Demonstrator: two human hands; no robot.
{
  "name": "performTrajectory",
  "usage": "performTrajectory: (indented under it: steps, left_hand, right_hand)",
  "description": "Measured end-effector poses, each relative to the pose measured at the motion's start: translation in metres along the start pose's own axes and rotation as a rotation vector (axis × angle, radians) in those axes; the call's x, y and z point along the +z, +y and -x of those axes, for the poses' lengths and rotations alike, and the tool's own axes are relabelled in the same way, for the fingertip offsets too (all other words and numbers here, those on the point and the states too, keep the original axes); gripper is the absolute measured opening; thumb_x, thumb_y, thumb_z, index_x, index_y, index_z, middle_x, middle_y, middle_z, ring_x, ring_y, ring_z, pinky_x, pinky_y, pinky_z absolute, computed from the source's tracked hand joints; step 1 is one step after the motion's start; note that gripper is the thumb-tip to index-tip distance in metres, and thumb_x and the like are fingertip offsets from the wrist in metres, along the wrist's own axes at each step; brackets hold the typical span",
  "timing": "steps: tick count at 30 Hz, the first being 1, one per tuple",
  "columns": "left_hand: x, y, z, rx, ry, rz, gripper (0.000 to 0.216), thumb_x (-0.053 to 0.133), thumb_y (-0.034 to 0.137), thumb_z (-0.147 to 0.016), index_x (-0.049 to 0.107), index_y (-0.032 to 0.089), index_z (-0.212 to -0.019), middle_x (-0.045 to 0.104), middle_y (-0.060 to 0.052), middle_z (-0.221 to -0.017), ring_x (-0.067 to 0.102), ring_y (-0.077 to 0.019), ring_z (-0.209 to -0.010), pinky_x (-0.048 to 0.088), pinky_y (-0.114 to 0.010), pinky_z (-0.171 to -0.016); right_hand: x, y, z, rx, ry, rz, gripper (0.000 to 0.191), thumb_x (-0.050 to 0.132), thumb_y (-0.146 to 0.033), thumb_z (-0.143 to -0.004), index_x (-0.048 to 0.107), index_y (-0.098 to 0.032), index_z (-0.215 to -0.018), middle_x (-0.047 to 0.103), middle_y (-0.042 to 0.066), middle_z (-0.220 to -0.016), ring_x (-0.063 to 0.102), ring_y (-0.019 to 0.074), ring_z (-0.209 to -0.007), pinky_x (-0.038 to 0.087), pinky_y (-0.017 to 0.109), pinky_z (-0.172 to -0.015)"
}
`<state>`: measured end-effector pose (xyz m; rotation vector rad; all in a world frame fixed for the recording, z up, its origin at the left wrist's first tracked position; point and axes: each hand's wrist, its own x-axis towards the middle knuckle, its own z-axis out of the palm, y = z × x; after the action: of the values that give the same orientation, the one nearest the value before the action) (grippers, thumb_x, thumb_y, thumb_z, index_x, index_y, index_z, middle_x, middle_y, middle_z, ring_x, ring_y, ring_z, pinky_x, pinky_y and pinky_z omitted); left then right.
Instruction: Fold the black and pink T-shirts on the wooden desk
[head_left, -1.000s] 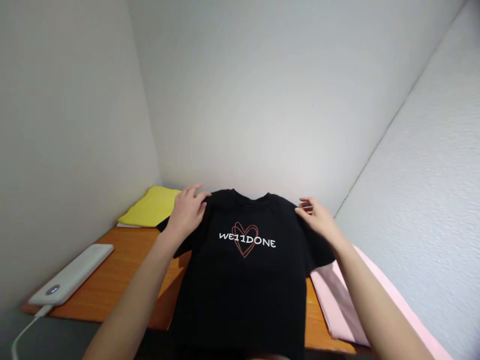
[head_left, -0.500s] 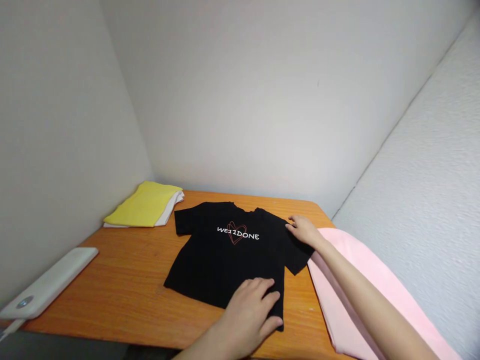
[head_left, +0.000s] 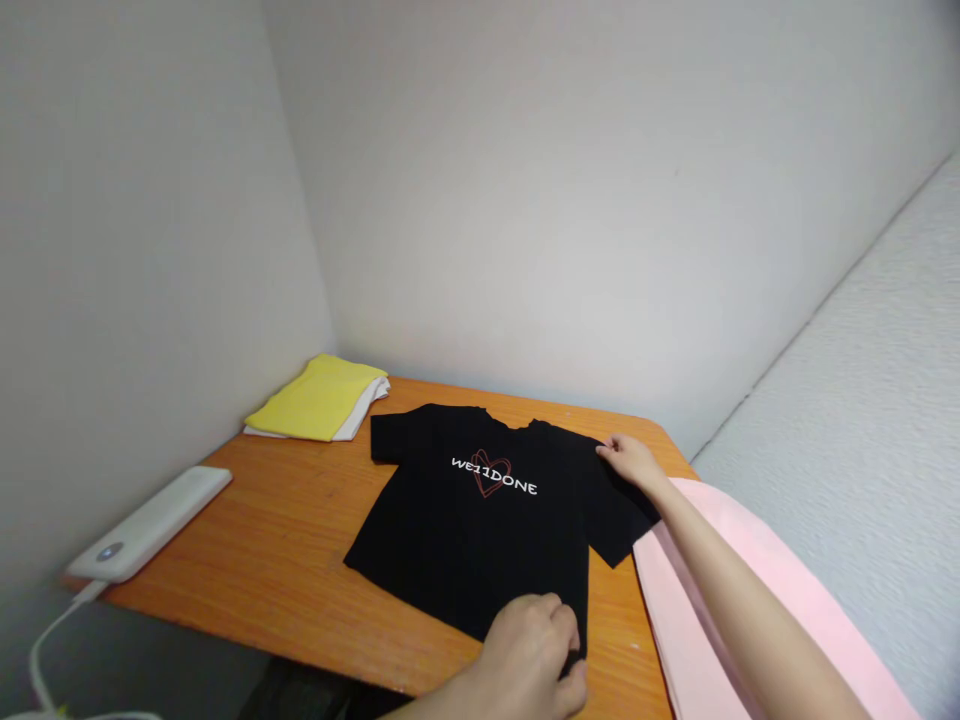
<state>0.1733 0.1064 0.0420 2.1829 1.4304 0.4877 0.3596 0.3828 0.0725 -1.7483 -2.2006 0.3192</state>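
A black T-shirt (head_left: 457, 530) lies face up and spread flat, its neck toward the far wall, with white "WE11DONE" lettering over a red heart outline. My left hand (head_left: 531, 650) is closed at the shirt's near right hem corner, with black cloth between thumb and curled fingers. At the shirt's right shoulder, my right hand (head_left: 631, 460) pinches the fabric between thumb and fingertips. The right forearm passes above the right sleeve's end and a pink cloth (head_left: 750, 540).
Folded yellow cloth (head_left: 319, 395) rests on white cloth (head_left: 360, 410) at the wooden table's (head_left: 292, 530) far left. A white power bank (head_left: 154, 525) with a plugged-in cable (head_left: 41, 650) sits at the left edge. Walls (head_left: 487, 200) stand behind and to the left.
Both hands have gone from spread fingers to closed grips on the T-shirt, the left at the hem and the right at the shoulder. The view has shifted slightly left.
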Motion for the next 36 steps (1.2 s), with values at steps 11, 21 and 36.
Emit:
performTrajectory:
  steps: [11,21,36]
  left_hand:
    - [-0.079,-0.007,0.062,-0.191,0.412,0.468,0.016,0.055,0.022,-0.084,0.062,0.018,-0.071,0.058,0.001,-0.069,0.053,-0.0105,-0.062,0.04,-0.021,-0.059]
    - [-0.086,-0.091,0.129,-0.632,0.405,-0.087,0.029,0.04,0.031,-0.096,0.059,0.02,-0.078,0.065,-0.006,-0.081,0.063,-0.0226,-0.079,0.043,-0.033,-0.073]
    - [-0.073,-0.1,0.125,-0.582,0.238,0.099,0.013,0.048,0.017,-0.089,0.055,0.02,-0.1,0.07,-0.007,-0.093,0.067,-0.0227,-0.09,0.045,-0.031,-0.077]
  right_hand:
    - [-0.04,-0.105,-0.03,0.009,0.043,-0.336,0.015,0.062,-0.019,-0.079,0.061,-0.017,-0.094,0.057,-0.003,-0.063,0.051,0.012,-0.055,0.036,0.023,-0.052]
    - [0.089,-0.256,-0.054,-0.193,-0.176,-0.198,0.029,0.062,-0.036,-0.095,0.061,-0.015,-0.116,0.063,0.007,-0.116,0.063,0.0209,-0.099,0.055,0.042,-0.085]
    - [0.063,-0.248,-0.034,-0.138,-0.51,-0.451,0.041,0.073,-0.012,-0.074,0.059,-0.019,-0.113,0.069,0.008,-0.097,0.069,0.0233,-0.092,0.055,0.038,-0.083]
